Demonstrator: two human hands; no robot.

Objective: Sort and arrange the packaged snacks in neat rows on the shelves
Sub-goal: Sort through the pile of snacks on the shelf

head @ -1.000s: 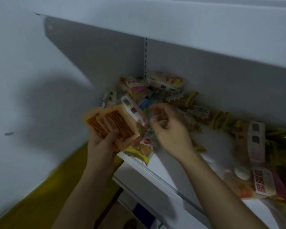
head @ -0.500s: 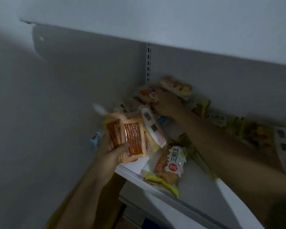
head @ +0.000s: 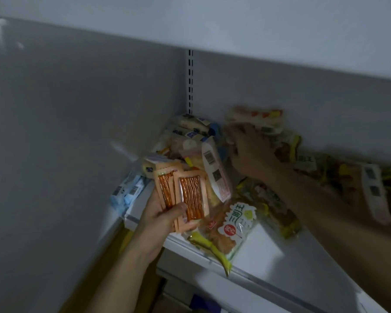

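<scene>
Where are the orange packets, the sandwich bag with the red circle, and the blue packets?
orange packets (head: 191, 197), head view, front packet's clear window
sandwich bag (head: 233, 224), head view, its white label
blue packets (head: 128, 193), head view, the nearest packet's middle

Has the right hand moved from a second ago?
Yes. The right hand has gone from near the orange packets, out front, back into the pile toward the slotted upright and rear wall.
</scene>
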